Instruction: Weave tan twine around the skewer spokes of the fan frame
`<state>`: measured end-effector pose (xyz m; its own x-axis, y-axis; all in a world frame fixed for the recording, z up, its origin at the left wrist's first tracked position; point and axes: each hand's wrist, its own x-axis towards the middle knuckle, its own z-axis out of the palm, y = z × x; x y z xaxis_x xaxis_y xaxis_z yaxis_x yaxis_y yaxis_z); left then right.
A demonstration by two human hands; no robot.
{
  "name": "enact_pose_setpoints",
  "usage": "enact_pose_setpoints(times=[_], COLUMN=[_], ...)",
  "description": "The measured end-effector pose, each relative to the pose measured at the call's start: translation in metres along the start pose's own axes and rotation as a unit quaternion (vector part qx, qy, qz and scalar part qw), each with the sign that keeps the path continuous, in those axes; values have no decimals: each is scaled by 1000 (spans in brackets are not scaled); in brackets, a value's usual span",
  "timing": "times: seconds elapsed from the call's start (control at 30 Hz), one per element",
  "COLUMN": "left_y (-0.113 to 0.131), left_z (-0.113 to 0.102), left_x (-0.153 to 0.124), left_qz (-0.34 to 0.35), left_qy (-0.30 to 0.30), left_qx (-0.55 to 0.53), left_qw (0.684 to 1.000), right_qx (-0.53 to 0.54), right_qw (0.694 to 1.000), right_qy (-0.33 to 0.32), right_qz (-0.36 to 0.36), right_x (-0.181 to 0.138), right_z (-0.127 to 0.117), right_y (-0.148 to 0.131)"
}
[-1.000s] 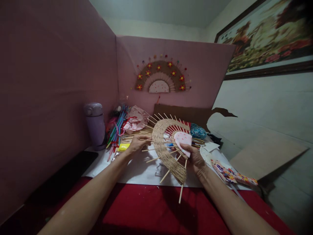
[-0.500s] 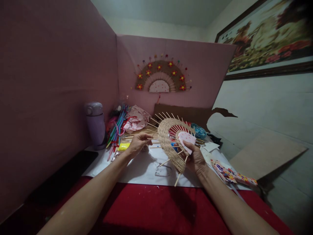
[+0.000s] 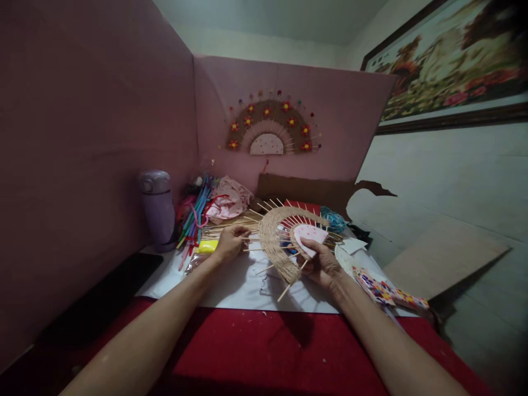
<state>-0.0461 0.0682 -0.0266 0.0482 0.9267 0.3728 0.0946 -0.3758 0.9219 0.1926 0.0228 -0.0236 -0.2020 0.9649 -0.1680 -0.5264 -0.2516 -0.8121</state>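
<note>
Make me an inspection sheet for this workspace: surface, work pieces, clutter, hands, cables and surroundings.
Surface: white sheet over red cloth, with small scraps on the red.
Work pieces: woven arch with sticks radiating outward, joined to a pink dotted half-circle; held tilted.
Clutter: purple bottle, colored stems, pink cloth, yellow packet, blue yarn, flowered material.
Hands: right hand grips the half-circle; left hand has its fingertips at the stick ends, grip unclear.
Cables: nothing seen.
Surroundings: pink panels behind and at left, a flower-decorated arch on the back one; framed picture at upper right.
</note>
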Motion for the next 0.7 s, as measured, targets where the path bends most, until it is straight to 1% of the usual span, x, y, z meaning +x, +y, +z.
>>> enact_pose_setpoints(times=[0.1, 0.27, 0.4, 0.57, 0.67, 0.7], left_y=[-6, -18, -20, -18, -15, -13], left_z=[-6, -14, -21, -25, -23, -22], left_x=[5, 13, 17, 19, 18, 17], left_qz=[1, -2, 5, 14, 13, 11], left_qy=[26, 79, 119, 133, 128, 123], left_qx=[28, 78, 111, 130, 130, 129], left_qw=[999, 994, 987, 982, 983, 984], right_qx=[-36, -62, -84, -124, -148, -180], right_qw=[999, 998, 996, 991, 987, 981], right_qy=[16, -3, -8, -8, 11, 27], right_qz=[18, 27, 35, 56, 65, 59], right_x=[0, 1, 2, 2, 3, 4], right_z=[-2, -6, -10, -10, -11, -12], right_y=[0, -2, -4, -5, -5, -5])
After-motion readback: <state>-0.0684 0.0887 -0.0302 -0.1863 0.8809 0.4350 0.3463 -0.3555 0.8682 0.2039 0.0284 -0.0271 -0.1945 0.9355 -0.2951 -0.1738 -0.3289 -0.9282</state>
